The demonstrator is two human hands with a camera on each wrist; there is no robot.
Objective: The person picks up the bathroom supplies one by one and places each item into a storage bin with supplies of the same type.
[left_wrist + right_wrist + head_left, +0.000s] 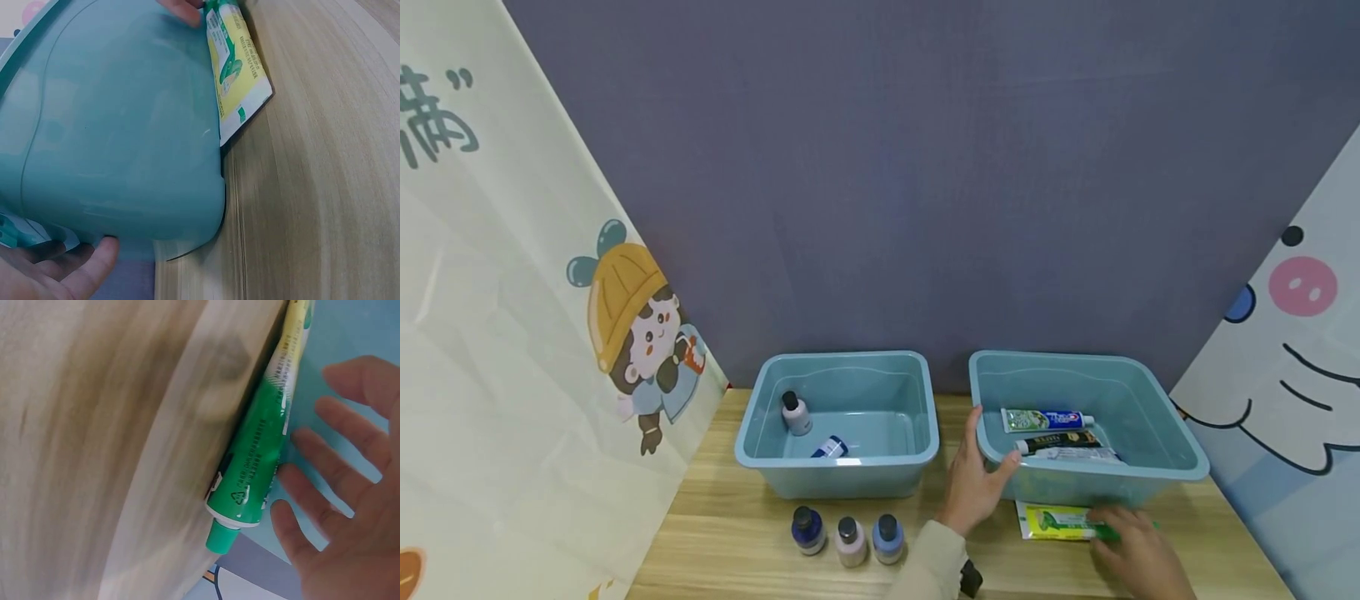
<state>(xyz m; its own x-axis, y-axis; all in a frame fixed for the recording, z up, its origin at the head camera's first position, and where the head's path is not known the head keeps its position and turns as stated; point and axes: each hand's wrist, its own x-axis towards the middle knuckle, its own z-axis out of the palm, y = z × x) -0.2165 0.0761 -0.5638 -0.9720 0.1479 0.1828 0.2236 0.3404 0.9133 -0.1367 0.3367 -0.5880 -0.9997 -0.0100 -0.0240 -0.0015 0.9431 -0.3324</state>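
My left hand (972,490) grips the front left corner of the right blue plastic bin (1105,473), thumb over the rim; in the left wrist view its fingers (94,270) curl at the bin's side. A yellow and green toothpaste tube (1054,523) lies on the table along the bin's front. Over its capped end is my right hand (1138,554), which hides that part in the head view. The right wrist view shows those fingers spread beside the green end of the tube (250,462), holding nothing. Inside the bin are several toothpaste tubes, one of them black (1060,441).
A second blue bin (842,482) stands to the left, with a pale bottle (796,414) and a dark blue bottle (831,448) inside. Three small black-capped bottles (851,543) stand before it. A black object (971,578) lies by my left sleeve. A grey partition (925,208) rises behind.
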